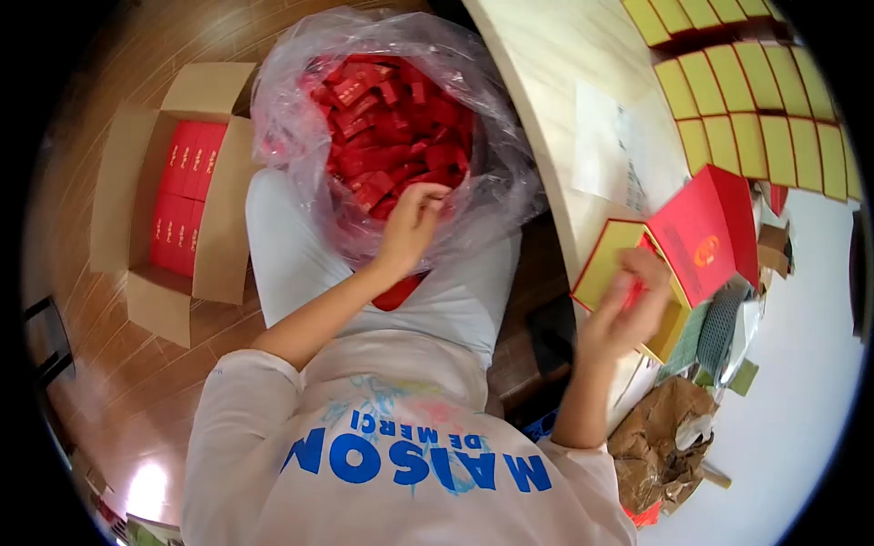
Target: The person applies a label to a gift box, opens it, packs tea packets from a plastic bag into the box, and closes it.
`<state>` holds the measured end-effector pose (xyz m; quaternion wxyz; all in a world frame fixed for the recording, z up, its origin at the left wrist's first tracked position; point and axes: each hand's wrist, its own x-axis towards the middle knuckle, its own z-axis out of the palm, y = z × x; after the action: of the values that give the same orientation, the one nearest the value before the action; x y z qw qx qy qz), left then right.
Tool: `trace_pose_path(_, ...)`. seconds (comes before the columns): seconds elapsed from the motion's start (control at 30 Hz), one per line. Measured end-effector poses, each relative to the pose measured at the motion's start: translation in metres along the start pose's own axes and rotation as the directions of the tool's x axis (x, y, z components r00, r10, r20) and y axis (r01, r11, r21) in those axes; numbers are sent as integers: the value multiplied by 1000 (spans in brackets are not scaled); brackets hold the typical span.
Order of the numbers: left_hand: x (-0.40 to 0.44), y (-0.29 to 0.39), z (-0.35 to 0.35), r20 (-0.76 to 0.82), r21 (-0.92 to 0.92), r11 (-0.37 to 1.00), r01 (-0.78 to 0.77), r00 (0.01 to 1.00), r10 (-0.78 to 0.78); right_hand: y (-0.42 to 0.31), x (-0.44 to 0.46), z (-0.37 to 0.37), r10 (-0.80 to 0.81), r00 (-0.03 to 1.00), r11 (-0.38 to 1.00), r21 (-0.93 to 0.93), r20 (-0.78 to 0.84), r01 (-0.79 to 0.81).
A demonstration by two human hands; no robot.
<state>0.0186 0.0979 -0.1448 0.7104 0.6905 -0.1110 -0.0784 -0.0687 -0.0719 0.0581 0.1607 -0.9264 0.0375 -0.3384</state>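
A clear plastic bag [492, 100] full of small red packets [387, 127] stands between the person's legs. My left hand [416, 223] is at the bag's near edge, its fingers curled together; what they hold, if anything, is hidden. On the table, a red and yellow box [601, 264] lies with its red lid [706, 241] open to the right. My right hand [630, 300] is over the box, blurred, with its fingers around something red.
An open cardboard box [137, 196] holding red boxes [187, 196] stands on the floor at left. Rows of yellow boxes [756, 86] and a paper sheet [610, 146] lie on the table [537, 82]. Crumpled brown paper [660, 446] is at lower right.
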Motion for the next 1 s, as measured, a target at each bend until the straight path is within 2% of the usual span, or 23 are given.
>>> trace_pose_path(0.03, -6, -35, -18, -4, -47, 992, 116, 993, -116, -14, -3, 33, -73, 997, 983, 170, 28, 67)
trace_pose_path(0.07, -10, -34, -38, 18, -99, 937, 335, 942, -335, -19, -12, 70, -44, 988, 958, 288, 147, 0)
trace_pose_path(0.1, -17, -63, -54, -2, -158, 924, 347, 936, -352, -27, -12, 108, -87, 972, 938, 346, 220, 5)
trace_pose_path(0.17, -25, -71, -79, -78, -109, 867, 487, 865, -495, -8, -36, 199, -57, 899, 943, 320, 433, -94)
trace_pose_path(0.2, -28, -80, -90, -96, -119, 859, 497, 856, -508, 8, -51, 243, -27, 841, 942, 296, 540, -159)
trace_pose_path(0.27, -39, -103, -105, -84, -289, 776, 561, 792, -604, 41, -79, 309, -57, 786, 979, 187, 616, -76)
trace_pose_path(0.3, -39, -106, -109, -101, -298, 763, 574, 776, -623, 44, -78, 325, -67, 768, 977, 199, 636, -79)
trace_pose_path(0.37, -30, -112, -105, 17, -367, 737, 568, 796, -605, 56, -77, 350, -17, 583, 999, -11, 812, 45)
trace_pose_path(0.4, -26, -115, -101, 29, -402, 710, 578, 783, -621, 63, -76, 365, -19, 565, 999, -7, 825, 44)
trace_pose_path(0.47, -20, -121, -94, 1, -442, 679, 586, 758, -653, 78, -75, 391, -158, 551, 953, -19, 819, 301)
trace_pose_path(0.5, -18, -123, -91, -21, -473, 661, 583, 742, -670, 82, -75, 399, -155, 535, 954, -15, 831, 301)
trace_pose_path(0.57, -16, -125, -88, 8, -487, 631, 604, 726, -688, 82, -67, 412, -129, 371, 945, 0, 919, 328)
trace_pose_path(0.63, -15, -129, -89, 31, -494, 607, 622, 710, -703, 83, -68, 425, -178, 361, 929, 36, 916, 367)
trace_pose_path(0.7, -20, -136, -88, 73, -504, 615, 606, 740, -669, 75, -61, 432, -16, 216, 901, -80, 976, 427)
trace_pose_path(0.73, -19, -132, -88, 73, -502, 608, 615, 731, -679, 77, -63, 435, -42, 254, 890, -79, 966, 449)
trace_pose_path(0.8, -14, -124, -88, 70, -522, 531, 667, 654, -753, 80, -70, 438, -4, 228, 885, -103, 974, 454)
trace_pose_path(0.87, -12, -124, -87, 80, -505, 526, 684, 644, -761, 80, -70, 436, 36, 213, 873, -134, 976, 468)
trace_pose_path(0.97, -9, -121, -87, 84, -516, 499, 696, 622, -779, 79, -69, 424, 3, 240, 914, -100, 971, 393)
trace_pose_path(1.0, -8, -120, -87, 83, -544, 472, 694, 605, -792, 81, -66, 418, -65, 308, 957, -28, 949, 289)
